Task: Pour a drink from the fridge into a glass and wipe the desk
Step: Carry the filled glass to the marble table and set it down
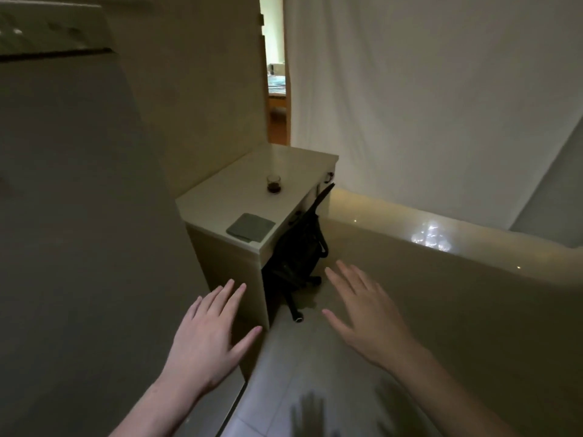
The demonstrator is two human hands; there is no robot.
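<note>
No readable text, label, brand, number or sign appears anywhere in this dim view.

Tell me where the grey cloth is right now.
In the head view, the grey cloth lies flat on the desk's near corner, nearer than the glass, above the black chair.
</note>
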